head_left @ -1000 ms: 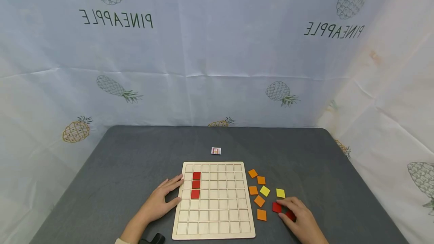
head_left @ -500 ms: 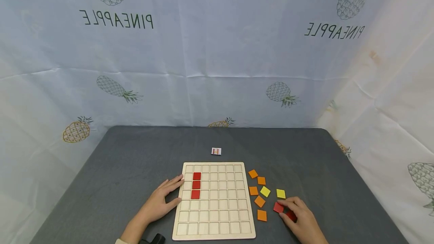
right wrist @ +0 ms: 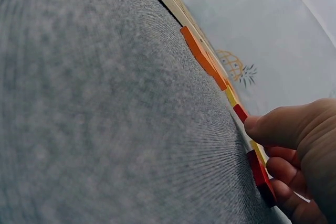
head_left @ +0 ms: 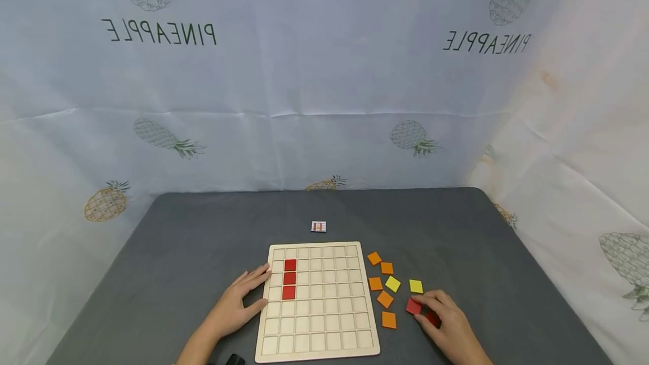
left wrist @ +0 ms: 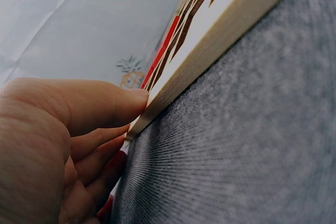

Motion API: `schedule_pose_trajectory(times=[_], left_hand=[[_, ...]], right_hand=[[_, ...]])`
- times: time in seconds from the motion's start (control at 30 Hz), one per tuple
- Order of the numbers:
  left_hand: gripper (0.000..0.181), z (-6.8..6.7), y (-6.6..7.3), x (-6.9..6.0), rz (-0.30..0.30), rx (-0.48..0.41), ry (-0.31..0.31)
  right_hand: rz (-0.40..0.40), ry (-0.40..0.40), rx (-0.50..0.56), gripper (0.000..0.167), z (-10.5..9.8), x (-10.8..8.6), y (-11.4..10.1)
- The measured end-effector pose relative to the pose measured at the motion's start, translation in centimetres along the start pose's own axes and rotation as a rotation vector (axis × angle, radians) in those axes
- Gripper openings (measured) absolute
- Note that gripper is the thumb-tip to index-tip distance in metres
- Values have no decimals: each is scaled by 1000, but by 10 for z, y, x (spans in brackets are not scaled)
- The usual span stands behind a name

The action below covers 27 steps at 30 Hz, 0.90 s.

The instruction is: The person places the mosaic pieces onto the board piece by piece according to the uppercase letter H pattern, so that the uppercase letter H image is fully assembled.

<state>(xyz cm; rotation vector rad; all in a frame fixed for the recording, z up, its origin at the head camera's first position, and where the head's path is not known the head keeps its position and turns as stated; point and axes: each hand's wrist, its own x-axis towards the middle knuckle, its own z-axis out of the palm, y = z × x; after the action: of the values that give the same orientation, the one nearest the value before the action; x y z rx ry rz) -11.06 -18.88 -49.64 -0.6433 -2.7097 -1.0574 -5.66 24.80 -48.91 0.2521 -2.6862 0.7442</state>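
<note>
A pale wooden grid board (head_left: 324, 308) lies on the table, with three red tiles (head_left: 289, 278) in a column at its upper left. Against the board's left edge rests my left hand (head_left: 230, 306), fingers extended; the left wrist view shows the thumb touching the rim (left wrist: 173, 90). Off the board's right side, my right hand (head_left: 448, 323) pinches a red square tile (head_left: 413, 306) between thumb and forefinger. Another red tile (right wrist: 261, 179) lies under that hand, partly hidden in the head view.
Several orange tiles (head_left: 389, 320) and two yellow tiles (head_left: 416, 286) lie loose between the board and my right hand. A small patterned card (head_left: 318, 226) sits beyond the board. A black object (head_left: 235, 359) is near my left wrist. A pineapple-print cloth (head_left: 324, 72) hangs behind the table.
The red tile at my right fingertips has turned slightly and shifted a little. My left hand stays on the board's edge. The head view has swung slightly.
</note>
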Motion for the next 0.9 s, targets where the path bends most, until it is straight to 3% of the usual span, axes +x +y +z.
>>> schedule_pose_trajectory(times=[0.27,0.4,0.63,0.9], left_hand=[[48,0,-1,-4,30,14,38],[48,0,-2,-5,33,12,43],[48,-2,0,-4,10,12,26],[49,-2,1,1,0,2,3]], right_hand=[[43,-46,11,37,-1,4,-2],[15,-23,38,38,-1,5,-3],[-120,-35,187,35,3,9,-15],[-335,-63,267,35,12,26,-44]])
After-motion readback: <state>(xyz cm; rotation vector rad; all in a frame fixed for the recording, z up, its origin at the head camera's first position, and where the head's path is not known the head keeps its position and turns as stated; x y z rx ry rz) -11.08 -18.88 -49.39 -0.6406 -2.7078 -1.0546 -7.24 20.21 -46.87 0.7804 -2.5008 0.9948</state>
